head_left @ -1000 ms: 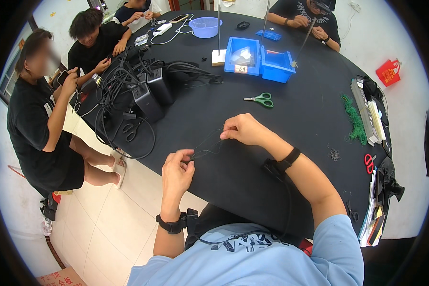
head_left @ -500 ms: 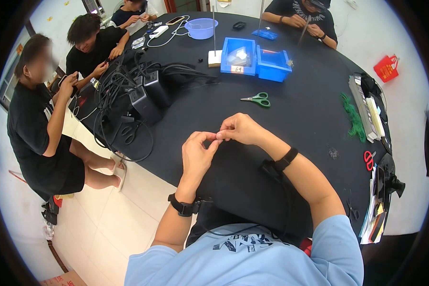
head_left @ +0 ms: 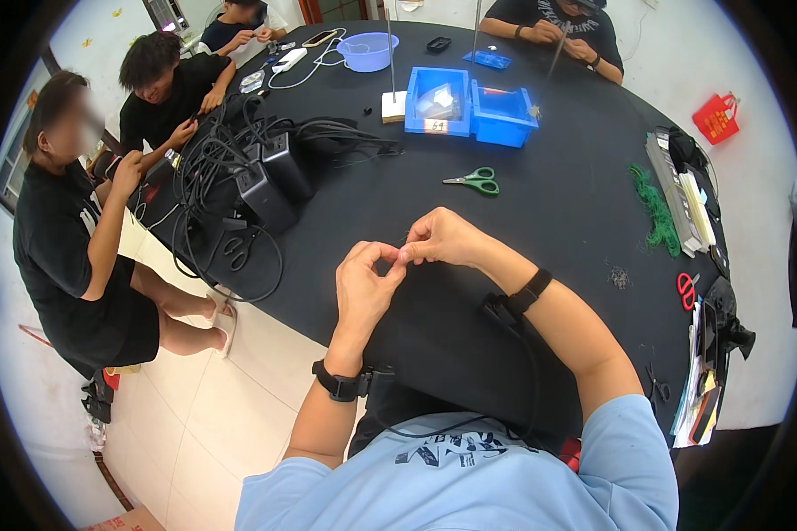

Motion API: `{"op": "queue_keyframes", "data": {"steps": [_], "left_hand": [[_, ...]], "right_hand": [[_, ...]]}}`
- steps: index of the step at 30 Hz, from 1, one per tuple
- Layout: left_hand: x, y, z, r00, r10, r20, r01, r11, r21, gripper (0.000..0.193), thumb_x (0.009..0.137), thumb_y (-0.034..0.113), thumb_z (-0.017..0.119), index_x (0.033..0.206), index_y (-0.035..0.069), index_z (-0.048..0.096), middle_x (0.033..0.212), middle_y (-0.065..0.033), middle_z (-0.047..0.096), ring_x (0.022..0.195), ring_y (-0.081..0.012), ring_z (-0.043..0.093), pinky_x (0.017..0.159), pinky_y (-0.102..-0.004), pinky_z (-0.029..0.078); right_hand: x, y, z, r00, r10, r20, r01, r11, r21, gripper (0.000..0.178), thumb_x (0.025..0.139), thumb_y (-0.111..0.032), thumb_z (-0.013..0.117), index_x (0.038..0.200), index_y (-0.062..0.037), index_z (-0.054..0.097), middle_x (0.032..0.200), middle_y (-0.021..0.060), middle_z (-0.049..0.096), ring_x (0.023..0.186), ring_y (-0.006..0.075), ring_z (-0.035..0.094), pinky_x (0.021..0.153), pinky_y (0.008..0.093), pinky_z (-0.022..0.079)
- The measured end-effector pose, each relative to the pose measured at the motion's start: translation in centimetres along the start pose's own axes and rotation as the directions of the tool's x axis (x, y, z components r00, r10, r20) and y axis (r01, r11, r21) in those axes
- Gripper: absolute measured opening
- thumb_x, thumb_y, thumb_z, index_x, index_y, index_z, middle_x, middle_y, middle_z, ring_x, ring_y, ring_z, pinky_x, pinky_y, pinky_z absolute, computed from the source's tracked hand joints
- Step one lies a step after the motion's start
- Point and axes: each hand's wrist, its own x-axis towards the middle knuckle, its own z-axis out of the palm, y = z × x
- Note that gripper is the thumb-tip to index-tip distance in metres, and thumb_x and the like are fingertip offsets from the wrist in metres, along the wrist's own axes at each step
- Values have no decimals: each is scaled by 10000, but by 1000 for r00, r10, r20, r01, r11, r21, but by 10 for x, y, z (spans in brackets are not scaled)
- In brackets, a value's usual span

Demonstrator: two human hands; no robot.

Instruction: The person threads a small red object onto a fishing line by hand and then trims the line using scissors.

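Observation:
Both of my hands meet above the near part of the black table [head_left: 540, 230], fingertips touching. My left hand [head_left: 366, 276] is closed in a pinch, thumb against forefinger. Pinched as well, my right hand [head_left: 441, 239] comes in from the right with its fingertips against the left ones. Something thin and dark shows faintly at the right fingers, too small to name. Whatever lies between the fingertips is hidden. Beyond my hands lie green-handled scissors [head_left: 475, 180], apart from them.
Blue bins [head_left: 502, 128] stand farther back beside a metal rod on a white base [head_left: 393, 107]. Black cables [head_left: 212, 168] and dark boxes [head_left: 267, 199] crowd the left. Green thread [head_left: 653, 212], red-handled scissors [head_left: 685, 290] and papers line the right edge. Several people work around the table.
My hands stay pinched together and have barely shifted. The whole view has moved slightly, so the table things sit a little differently in the picture.

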Motion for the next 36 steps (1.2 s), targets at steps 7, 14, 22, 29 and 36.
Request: {"op": "queue_keyframes", "data": {"steps": [7,14,22,29,36], "left_hand": [[-1,-7,4,999,-9,-41,9,1000,-9,114,732,120,759,817,61,712,729,-15,608,534,-106,462,509,-260,370],[-14,-7,-13,998,-59,12,57,995,81,217,726,94,775,936,87,717,853,-30,630,608,-130,494,591,-270,446],[-43,-26,-45,992,-118,41,107,972,209,238,745,99,778,979,97,739,916,-49,608,781,-181,569,690,-306,483],[-52,-36,-47,999,-18,41,7,965,261,203,761,118,774,962,92,760,948,-58,620,866,-203,603,702,-315,493],[-58,-40,-49,999,35,-36,-27,978,205,180,795,131,760,961,63,755,927,-61,637,787,-179,607,654,-286,488]], "right_hand": [[-2,9,-6,996,-15,91,7,997,81,209,848,-216,727,844,-7,736,725,70,672,683,100,592,613,252,479],[-1,11,-4,992,-119,-47,93,924,-370,181,827,-155,721,987,-74,749,864,134,713,768,230,672,749,344,528],[-2,22,-10,982,-184,-30,154,892,-426,187,832,-156,726,1004,-88,754,908,142,686,825,284,661,729,367,522],[-6,27,-14,974,-218,-69,171,895,-412,215,842,-131,707,1050,-90,740,891,140,675,816,292,651,725,362,518],[4,20,-32,929,-349,-122,227,799,-558,210,849,-85,668,1050,-56,723,944,178,665,902,331,629,819,401,508]]}}
